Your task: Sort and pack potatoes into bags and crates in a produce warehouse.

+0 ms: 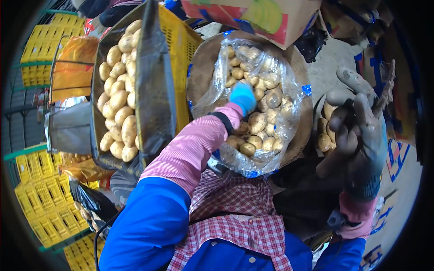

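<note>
1. Blue-gloved left hand (244, 98), blurred: grip, we cannot tell; potatoes (257, 122) lie beneath it.
2. Grey-gloved right hand (365, 132), farther right: fingers spread.
3. We judge picking underway; next calls for gentle grasping.

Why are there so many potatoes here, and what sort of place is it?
Probably a potato packing shed or warehouse: potatoes fill a plastic-lined cardboard container, more fill a dark-lined bin, and yellow crates are stacked at the left.
</note>
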`<action>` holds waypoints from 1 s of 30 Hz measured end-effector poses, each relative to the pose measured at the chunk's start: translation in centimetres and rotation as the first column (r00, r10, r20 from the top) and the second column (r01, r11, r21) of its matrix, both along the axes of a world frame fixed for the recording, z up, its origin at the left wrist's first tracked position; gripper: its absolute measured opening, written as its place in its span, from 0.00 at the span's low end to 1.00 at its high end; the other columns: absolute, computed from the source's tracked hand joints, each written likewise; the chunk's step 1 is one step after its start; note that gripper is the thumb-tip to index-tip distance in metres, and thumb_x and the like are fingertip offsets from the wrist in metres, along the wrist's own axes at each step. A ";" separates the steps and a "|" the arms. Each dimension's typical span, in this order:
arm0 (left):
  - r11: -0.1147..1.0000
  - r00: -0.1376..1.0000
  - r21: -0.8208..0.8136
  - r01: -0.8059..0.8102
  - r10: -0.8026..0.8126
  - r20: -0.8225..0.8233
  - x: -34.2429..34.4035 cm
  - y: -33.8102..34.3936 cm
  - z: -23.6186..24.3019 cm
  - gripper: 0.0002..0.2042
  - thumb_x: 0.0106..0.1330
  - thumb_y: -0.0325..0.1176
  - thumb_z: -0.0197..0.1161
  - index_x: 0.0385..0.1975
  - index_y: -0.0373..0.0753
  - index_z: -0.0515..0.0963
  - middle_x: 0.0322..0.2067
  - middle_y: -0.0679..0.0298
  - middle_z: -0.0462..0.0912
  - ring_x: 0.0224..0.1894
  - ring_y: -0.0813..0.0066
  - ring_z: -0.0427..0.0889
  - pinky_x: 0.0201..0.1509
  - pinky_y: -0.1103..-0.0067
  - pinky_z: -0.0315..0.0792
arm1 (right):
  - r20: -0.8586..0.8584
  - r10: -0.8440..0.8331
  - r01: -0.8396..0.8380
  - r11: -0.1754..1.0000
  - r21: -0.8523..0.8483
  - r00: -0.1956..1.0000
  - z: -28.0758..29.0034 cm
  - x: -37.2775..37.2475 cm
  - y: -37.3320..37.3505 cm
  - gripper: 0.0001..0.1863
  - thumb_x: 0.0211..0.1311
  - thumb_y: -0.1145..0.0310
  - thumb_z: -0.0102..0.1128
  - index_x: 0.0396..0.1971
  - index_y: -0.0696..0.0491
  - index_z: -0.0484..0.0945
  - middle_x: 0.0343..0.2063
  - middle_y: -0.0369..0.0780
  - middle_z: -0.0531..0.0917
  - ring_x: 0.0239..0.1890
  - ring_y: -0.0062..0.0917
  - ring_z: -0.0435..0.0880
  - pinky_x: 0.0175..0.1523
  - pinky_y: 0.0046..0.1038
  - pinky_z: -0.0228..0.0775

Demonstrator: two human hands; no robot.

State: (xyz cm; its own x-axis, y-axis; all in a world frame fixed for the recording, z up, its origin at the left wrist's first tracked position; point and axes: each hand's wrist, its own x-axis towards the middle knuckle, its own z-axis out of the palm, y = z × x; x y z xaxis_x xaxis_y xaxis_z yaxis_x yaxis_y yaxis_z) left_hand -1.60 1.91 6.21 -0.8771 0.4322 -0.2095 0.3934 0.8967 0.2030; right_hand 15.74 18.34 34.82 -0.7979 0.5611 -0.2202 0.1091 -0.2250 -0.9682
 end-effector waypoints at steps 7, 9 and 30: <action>0.949 0.841 0.295 -0.115 0.251 -0.480 -8.8 1.5 -1.7 0.31 0.47 0.33 0.66 0.55 0.39 0.66 0.49 0.43 0.68 0.52 0.46 0.70 0.53 0.64 0.69 | 0.017 0.053 -0.052 0.998 -0.047 0.998 -0.6 1.1 2.2 0.25 0.69 0.63 0.40 0.57 0.67 0.60 0.36 0.39 0.77 0.26 0.10 0.72 0.26 0.06 0.62; 0.947 0.904 0.311 -0.083 0.203 -0.376 -11.7 -0.9 -2.3 0.35 0.44 0.32 0.69 0.57 0.43 0.65 0.51 0.43 0.67 0.57 0.47 0.65 0.56 0.64 0.66 | 0.019 0.110 -0.106 0.985 -0.137 0.994 -0.5 0.5 2.0 0.25 0.69 0.63 0.40 0.57 0.67 0.60 0.36 0.39 0.77 0.26 0.10 0.73 0.24 0.06 0.62; -0.210 0.410 0.384 -0.899 -0.712 0.570 0.6 -5.6 14.1 0.19 0.66 0.45 0.55 0.50 0.40 0.67 0.44 0.57 0.75 0.42 0.65 0.78 0.37 0.77 0.79 | -0.106 0.306 -0.319 0.934 -0.159 0.946 -3.6 -1.9 0.5 0.19 0.60 0.62 0.55 0.48 0.57 0.72 0.32 0.35 0.78 0.28 0.12 0.74 0.30 0.13 0.64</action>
State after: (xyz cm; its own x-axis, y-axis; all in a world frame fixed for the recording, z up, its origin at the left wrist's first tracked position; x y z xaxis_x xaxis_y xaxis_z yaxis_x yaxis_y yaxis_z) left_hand -1.02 -3.70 20.35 -0.7158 0.6741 -0.1821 -0.6763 -0.6044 0.4210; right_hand 13.88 18.83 31.21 -0.9453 0.2397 -0.2210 0.1264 -0.3554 -0.9261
